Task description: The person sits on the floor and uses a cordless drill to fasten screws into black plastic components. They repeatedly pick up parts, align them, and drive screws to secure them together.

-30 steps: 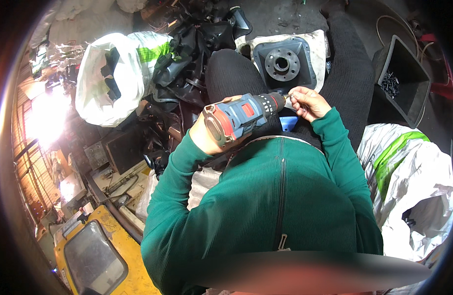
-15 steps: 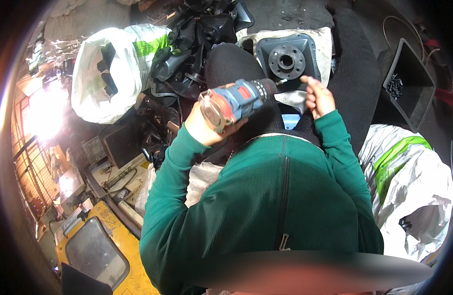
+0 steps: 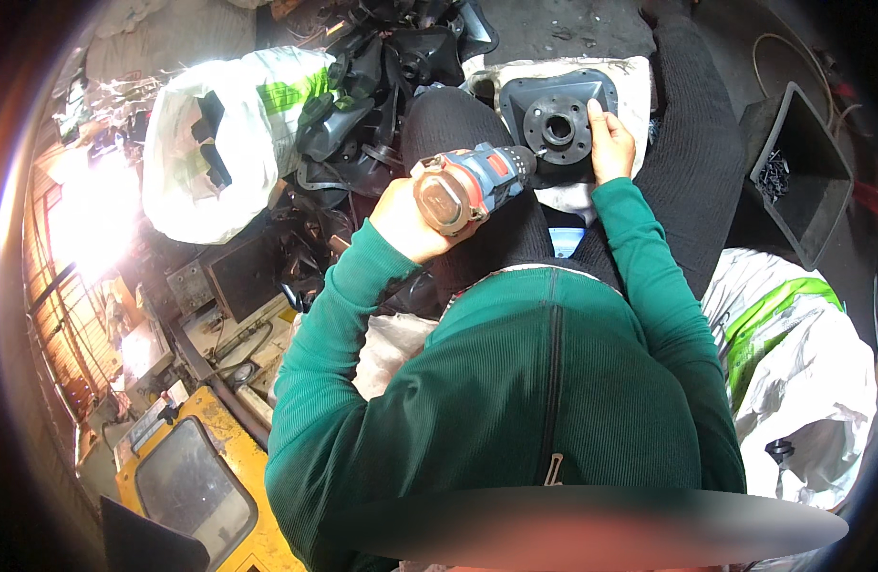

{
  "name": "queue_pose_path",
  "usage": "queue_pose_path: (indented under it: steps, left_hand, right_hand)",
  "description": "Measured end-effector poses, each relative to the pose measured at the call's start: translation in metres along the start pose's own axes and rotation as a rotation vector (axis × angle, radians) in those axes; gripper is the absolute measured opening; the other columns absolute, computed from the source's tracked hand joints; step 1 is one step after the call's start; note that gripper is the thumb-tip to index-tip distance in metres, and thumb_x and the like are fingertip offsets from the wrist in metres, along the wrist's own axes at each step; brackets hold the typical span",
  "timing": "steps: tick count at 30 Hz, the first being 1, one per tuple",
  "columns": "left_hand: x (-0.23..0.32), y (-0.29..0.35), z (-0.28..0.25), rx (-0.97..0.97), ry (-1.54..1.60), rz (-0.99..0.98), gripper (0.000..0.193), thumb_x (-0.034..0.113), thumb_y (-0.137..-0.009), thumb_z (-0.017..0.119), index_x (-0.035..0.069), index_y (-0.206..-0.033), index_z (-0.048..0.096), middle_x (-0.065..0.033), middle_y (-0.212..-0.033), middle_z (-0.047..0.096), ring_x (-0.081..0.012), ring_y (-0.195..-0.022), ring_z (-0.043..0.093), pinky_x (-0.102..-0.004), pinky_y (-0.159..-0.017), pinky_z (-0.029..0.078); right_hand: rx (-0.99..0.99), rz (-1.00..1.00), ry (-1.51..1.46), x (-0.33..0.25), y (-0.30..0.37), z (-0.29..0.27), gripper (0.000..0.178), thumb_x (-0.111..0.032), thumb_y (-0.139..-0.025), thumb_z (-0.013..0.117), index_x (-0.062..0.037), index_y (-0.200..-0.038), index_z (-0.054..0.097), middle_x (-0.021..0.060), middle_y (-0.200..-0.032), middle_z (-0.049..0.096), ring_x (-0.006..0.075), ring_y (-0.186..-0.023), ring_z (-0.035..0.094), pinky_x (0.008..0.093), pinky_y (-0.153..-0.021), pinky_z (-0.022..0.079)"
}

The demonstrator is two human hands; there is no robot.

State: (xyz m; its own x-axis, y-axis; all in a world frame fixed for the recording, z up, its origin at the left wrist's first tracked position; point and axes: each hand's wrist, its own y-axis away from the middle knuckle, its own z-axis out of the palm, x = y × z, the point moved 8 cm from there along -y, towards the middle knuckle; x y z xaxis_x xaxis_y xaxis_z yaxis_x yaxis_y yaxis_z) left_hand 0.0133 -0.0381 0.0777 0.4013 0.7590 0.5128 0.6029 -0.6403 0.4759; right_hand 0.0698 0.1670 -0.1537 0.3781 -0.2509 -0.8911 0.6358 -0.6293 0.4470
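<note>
My left hand (image 3: pixel 403 221) is closed round a blue and red cordless drill (image 3: pixel 485 179), which points up and to the right. The drill's nose is at the lower left edge of a round black flange (image 3: pixel 578 124) with bolt holes and a central opening. Whether the bit touches it is hard to tell. The flange tops a black square-based housing (image 3: pixel 518 89) lying on a white cloth (image 3: pixel 633 84) between my legs. My right hand (image 3: pixel 612 151) has its fingers closed on the flange's right rim, apart from the drill.
Black moulded parts (image 3: pixel 424 52) lie piled beyond my left knee, beside an open white sack (image 3: pixel 186 157). To the right stands a black bin (image 3: pixel 809 191) holding small dark fasteners (image 3: pixel 772 177). Another white sack (image 3: pixel 792 353) is near my right elbow, and a yellow machine panel (image 3: pixel 258 496) at lower left.
My right hand has moved up from below the housing onto the flange's right rim. The drill has turned slightly, with its nose now lower left of the flange.
</note>
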Motion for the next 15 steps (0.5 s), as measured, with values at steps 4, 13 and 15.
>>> queue_pose_path:
  steps: [4,13,15]
  left_hand:
    - [0.002,-0.005,0.000,-0.061,0.012,-0.049,0.056,0.022,-0.072,0.077,0.003,-0.119,0.053,-0.0144,-0.112,0.061,-0.0300,-0.100,0.061,-0.0375,-0.089,0.049]
    - [0.008,-0.015,-0.002,-0.059,0.006,-0.042,0.057,0.018,-0.071,0.076,0.003,-0.121,0.052,-0.0148,-0.113,0.061,-0.0291,-0.102,0.061,-0.0373,-0.092,0.047]
    - [0.014,-0.015,-0.005,-0.022,0.000,-0.020,0.057,0.018,-0.072,0.076,0.002,-0.120,0.052,-0.0152,-0.112,0.061,-0.0291,-0.102,0.061,-0.0374,-0.092,0.047]
  right_hand:
    - [0.059,-0.076,0.064,-0.011,0.003,-0.001,0.041,-0.043,-0.085,0.065,-0.0034,-0.076,0.066,0.0005,-0.064,0.059,0.0101,-0.062,0.050,0.0281,-0.061,0.043]
    - [-0.053,-0.151,-0.035,-0.018,-0.004,0.010,0.032,-0.034,-0.087,0.065,-0.0026,-0.093,0.068,0.0023,-0.074,0.064,0.0094,-0.069,0.056,0.0254,-0.066,0.046]
    - [-0.135,-0.185,-0.039,-0.021,-0.003,0.015,0.030,-0.031,-0.089,0.062,-0.0041,-0.101,0.068,0.0050,-0.081,0.068,0.0094,-0.075,0.059,0.0249,-0.069,0.047]
